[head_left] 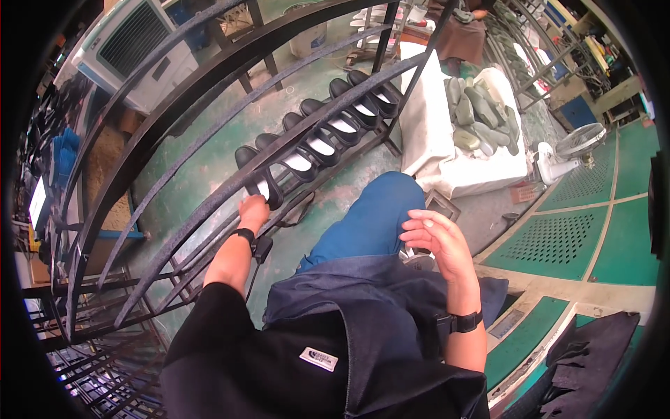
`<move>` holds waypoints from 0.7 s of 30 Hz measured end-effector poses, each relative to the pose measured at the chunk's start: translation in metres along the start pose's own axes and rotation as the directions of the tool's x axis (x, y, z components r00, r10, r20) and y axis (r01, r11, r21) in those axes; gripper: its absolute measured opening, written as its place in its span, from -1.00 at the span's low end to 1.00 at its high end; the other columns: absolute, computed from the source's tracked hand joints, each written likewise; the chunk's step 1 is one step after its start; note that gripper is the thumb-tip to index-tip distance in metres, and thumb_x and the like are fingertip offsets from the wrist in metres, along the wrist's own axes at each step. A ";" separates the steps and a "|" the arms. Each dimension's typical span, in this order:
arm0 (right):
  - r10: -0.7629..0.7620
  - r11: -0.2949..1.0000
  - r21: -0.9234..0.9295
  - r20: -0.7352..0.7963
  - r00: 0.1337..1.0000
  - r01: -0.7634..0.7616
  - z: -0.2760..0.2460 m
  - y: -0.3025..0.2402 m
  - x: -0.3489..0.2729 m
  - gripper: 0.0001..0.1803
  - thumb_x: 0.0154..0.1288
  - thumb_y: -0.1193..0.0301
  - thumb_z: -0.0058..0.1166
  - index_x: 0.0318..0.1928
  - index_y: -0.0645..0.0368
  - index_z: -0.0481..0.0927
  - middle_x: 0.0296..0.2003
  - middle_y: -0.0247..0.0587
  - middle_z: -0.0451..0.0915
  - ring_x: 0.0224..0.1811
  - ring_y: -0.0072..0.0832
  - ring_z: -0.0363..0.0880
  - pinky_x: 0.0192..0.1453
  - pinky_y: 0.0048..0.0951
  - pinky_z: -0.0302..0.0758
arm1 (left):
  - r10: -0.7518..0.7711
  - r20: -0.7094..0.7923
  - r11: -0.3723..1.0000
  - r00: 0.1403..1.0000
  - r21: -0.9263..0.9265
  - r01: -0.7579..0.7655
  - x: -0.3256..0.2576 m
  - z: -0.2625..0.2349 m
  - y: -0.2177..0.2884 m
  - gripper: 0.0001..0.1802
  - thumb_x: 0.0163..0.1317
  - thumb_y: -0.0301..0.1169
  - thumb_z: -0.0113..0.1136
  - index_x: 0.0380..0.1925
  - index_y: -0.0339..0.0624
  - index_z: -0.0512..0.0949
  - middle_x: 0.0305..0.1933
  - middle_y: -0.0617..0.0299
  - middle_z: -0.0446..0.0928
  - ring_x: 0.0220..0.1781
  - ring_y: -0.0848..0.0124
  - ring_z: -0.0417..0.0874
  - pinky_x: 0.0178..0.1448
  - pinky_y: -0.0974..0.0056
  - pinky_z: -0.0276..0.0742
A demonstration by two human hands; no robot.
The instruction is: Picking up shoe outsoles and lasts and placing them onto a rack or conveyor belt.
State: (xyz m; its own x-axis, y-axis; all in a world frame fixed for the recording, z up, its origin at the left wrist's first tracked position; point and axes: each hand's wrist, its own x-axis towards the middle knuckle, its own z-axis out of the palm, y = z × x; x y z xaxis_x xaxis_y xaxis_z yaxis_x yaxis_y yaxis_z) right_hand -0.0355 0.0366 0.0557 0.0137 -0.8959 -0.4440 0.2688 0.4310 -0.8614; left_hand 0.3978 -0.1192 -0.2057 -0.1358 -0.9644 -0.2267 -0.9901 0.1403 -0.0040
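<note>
My left hand (254, 211) reaches out to a metal rack (300, 129). Its fingers are closed at the heel end of the nearest black shoe (274, 192), which has a white insole; part of the grip is hidden. Beyond it, several more black shoes (320, 148) with pale insoles stand in a row along a low shelf of the rack. My right hand (440, 241) hangs in the air beside my blue-trousered knee (384, 202). Its fingers are loosely spread, with nothing in them.
Grey shoe-shaped pieces (481, 115) lie heaped on a white-covered stand (474, 167) ahead. A white fan (576, 146) stands to its right, near green perforated panels (555, 241). An air cooler (136, 52) stands behind the rack. Another person (460, 35) is at the far end.
</note>
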 end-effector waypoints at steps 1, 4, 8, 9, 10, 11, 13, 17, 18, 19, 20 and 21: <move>-0.013 1.000 0.009 0.033 0.999 0.013 -0.002 0.002 -0.001 -0.64 0.54 0.31 0.00 0.19 0.25 0.58 -0.03 -0.07 0.69 -0.03 -0.30 0.74 0.10 -0.33 0.63 | 0.070 -0.113 0.997 0.991 0.051 -0.065 -0.002 0.016 -0.006 -0.75 0.24 -0.18 0.28 -0.18 -0.02 0.71 -0.08 0.14 0.72 0.16 0.18 0.65 0.35 -0.13 0.35; 0.003 1.000 -0.026 0.034 0.999 -0.002 -0.009 0.005 -0.004 -0.64 0.54 0.32 0.00 0.18 0.25 0.58 -0.04 -0.07 0.69 -0.04 -0.30 0.74 0.09 -0.34 0.63 | 0.119 -0.082 0.989 0.989 0.098 -0.111 0.009 0.037 -0.011 -0.75 0.28 -0.15 0.27 -0.17 -0.01 0.70 -0.09 0.19 0.71 0.18 0.21 0.61 0.31 -0.12 0.39; 0.029 0.993 -0.115 -0.014 0.999 -0.030 -0.023 0.001 -0.012 -0.64 0.53 0.33 0.00 0.19 0.26 0.57 -0.04 -0.06 0.69 -0.05 -0.31 0.74 0.08 -0.35 0.64 | 0.042 0.003 0.999 0.999 0.019 -0.042 0.014 0.028 -0.011 -0.76 0.29 -0.15 0.28 -0.21 -0.03 0.68 -0.13 0.18 0.70 0.11 0.18 0.62 0.20 0.00 0.49; 0.007 0.988 -0.152 -0.019 1.000 -0.010 -0.026 -0.003 -0.014 -0.64 0.53 0.33 0.00 0.19 0.27 0.57 -0.05 -0.06 0.69 -0.06 -0.31 0.74 0.08 -0.35 0.64 | 0.062 -0.033 0.997 0.998 0.039 -0.060 0.011 0.026 -0.014 -0.77 0.29 -0.17 0.27 -0.23 -0.05 0.68 -0.13 0.17 0.70 0.08 0.16 0.63 0.16 0.02 0.52; 0.005 0.991 -0.130 -0.041 0.999 -0.011 -0.029 -0.006 -0.016 -0.64 0.53 0.34 0.00 0.20 0.27 0.57 -0.05 -0.07 0.69 -0.06 -0.32 0.74 0.07 -0.36 0.63 | 0.022 0.005 1.000 1.000 -0.012 -0.022 0.008 0.024 -0.020 -0.78 0.27 -0.21 0.30 -0.22 -0.10 0.69 -0.08 0.12 0.67 0.08 0.11 0.64 0.14 0.02 0.57; 0.010 0.992 -0.123 -0.032 0.999 -0.013 -0.032 -0.010 -0.017 -0.64 0.53 0.34 0.00 0.20 0.27 0.57 -0.05 -0.07 0.69 -0.06 -0.32 0.74 0.07 -0.36 0.63 | 0.036 -0.010 0.999 0.999 -0.011 -0.036 0.002 0.025 -0.028 -0.78 0.27 -0.21 0.30 -0.22 -0.10 0.69 -0.08 0.12 0.67 0.08 0.11 0.64 0.14 0.02 0.57; 0.011 0.977 -0.210 -0.123 0.992 -0.036 -0.038 -0.020 -0.021 -0.60 0.52 0.31 0.02 0.20 0.30 0.54 -0.04 -0.03 0.69 -0.08 -0.28 0.74 0.06 -0.30 0.66 | -0.119 0.107 0.990 0.987 -0.066 0.126 -0.009 0.033 -0.046 -0.72 0.26 -0.23 0.30 -0.15 -0.17 0.65 0.04 0.03 0.64 0.21 0.08 0.58 0.27 0.00 0.52; -0.024 0.935 -0.355 -0.070 0.997 -0.003 -0.058 -0.045 -0.035 -0.63 0.53 0.29 0.03 0.20 0.22 0.58 -0.03 -0.11 0.69 -0.02 -0.34 0.71 0.11 -0.32 0.63 | 0.049 -0.120 0.998 0.992 -0.033 -0.053 -0.022 0.055 -0.067 -0.67 0.25 -0.20 0.31 -0.18 -0.27 0.68 -0.03 -0.04 0.65 0.24 -0.02 0.54 0.35 -0.05 0.44; -0.031 0.941 -0.338 -0.035 0.999 0.017 -0.066 -0.052 -0.043 -0.63 0.54 0.28 0.04 0.21 0.19 0.59 -0.02 -0.14 0.69 -0.01 -0.38 0.70 0.11 -0.34 0.62 | 0.043 -0.153 0.986 0.987 -0.153 -0.067 -0.024 0.057 -0.063 -0.60 0.25 -0.20 0.30 -0.07 -0.30 0.64 0.04 -0.08 0.63 0.24 -0.03 0.54 0.36 -0.04 0.42; -0.067 0.943 -0.330 -0.032 0.997 0.053 -0.075 -0.059 -0.051 -0.64 0.54 0.28 0.05 0.21 0.17 0.59 -0.02 -0.16 0.69 0.00 -0.42 0.69 0.12 -0.36 0.61 | 0.003 -0.348 0.986 0.937 -0.153 -0.060 -0.021 0.059 -0.050 -0.51 0.28 -0.20 0.28 0.09 -0.33 0.56 0.13 -0.13 0.59 0.27 -0.05 0.52 0.40 -0.02 0.39; -0.009 0.940 -0.342 -0.044 0.999 -0.007 -0.087 -0.067 -0.057 -0.62 0.54 0.27 0.08 0.23 0.17 0.58 0.01 -0.20 0.68 -0.02 -0.47 0.68 0.13 -0.39 0.60 | 0.163 -0.505 0.955 0.848 -0.134 -0.263 -0.025 0.053 -0.043 -0.45 0.33 -0.24 0.24 0.20 -0.39 0.48 0.22 -0.22 0.52 0.31 -0.11 0.48 0.44 -0.03 0.35; -0.092 0.906 -0.415 -0.012 0.996 0.079 -0.103 -0.074 -0.073 -0.61 0.53 0.27 0.10 0.24 0.17 0.58 0.01 -0.22 0.68 -0.03 -0.49 0.68 0.13 -0.41 0.60 | 0.114 -0.358 0.952 0.927 -0.226 -0.204 -0.014 0.048 -0.023 -0.42 0.37 -0.25 0.21 0.25 -0.46 0.44 0.27 -0.29 0.47 0.35 -0.17 0.45 0.48 -0.06 0.31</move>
State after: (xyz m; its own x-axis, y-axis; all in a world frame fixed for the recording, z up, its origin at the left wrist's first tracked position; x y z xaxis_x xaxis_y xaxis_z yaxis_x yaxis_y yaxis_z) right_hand -0.1555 0.0808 0.1264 -0.0224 -0.9304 -0.3659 -0.1551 0.3648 -0.9181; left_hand 0.4241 -0.0980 -0.2488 -0.2513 -0.9581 0.1377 -0.9233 0.2799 0.2629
